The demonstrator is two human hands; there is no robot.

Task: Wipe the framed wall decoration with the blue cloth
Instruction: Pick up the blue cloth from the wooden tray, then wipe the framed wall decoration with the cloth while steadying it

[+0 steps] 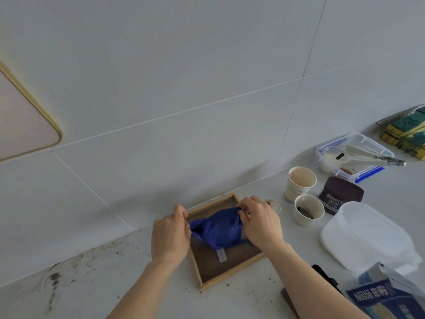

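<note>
Both forearms reach in from below, palms down. Left hand [171,236] pinches the left edge of the blue cloth [218,230], grip closed on it. Right hand [258,221] has fingers curled over the cloth's upper right edge, grip closed too. Cloth is bunched, stretched between them, over the wooden-framed decoration [220,261] lying flat on the white surface [110,279] near the wall.
</note>
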